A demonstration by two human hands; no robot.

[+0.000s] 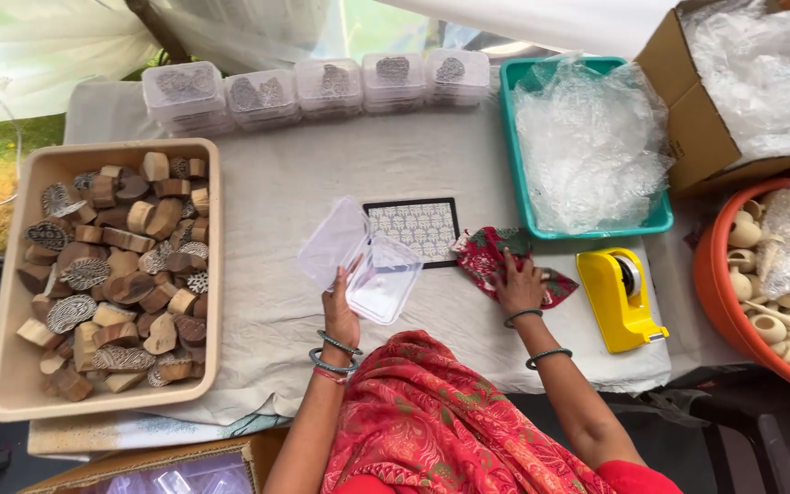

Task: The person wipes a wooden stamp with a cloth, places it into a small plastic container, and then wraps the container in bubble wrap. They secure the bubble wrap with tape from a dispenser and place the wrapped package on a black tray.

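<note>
The fingers of the left hand (340, 306) are closed on a clear box (363, 261) with its lid open, and hold it up just left of the centre of the frame, above the white table (276, 192). The fingers of the right hand (520, 285) are spread flat and press on a red cloth (496, 261) that lies on the table, right of the centre. Between the two hands, a little higher in the frame, a printed card (418, 229) with a dark border lies flat; the box covers its left edge and the cloth touches its right lower corner. Just right of the right hand stands a yellow tape holder (622, 297). Above it, a green tray (587, 137) is full of clear plastic wrap. At the left side of the frame a beige tub (11, 366) holds many carved wooden blocks (121, 274). Along the upper edge a row of closed clear boxes (322, 87) stands side by side. At the right edge, an orange bowl (720, 302) holds small pale clay pots, and a carton (688, 101) is above it.
</note>
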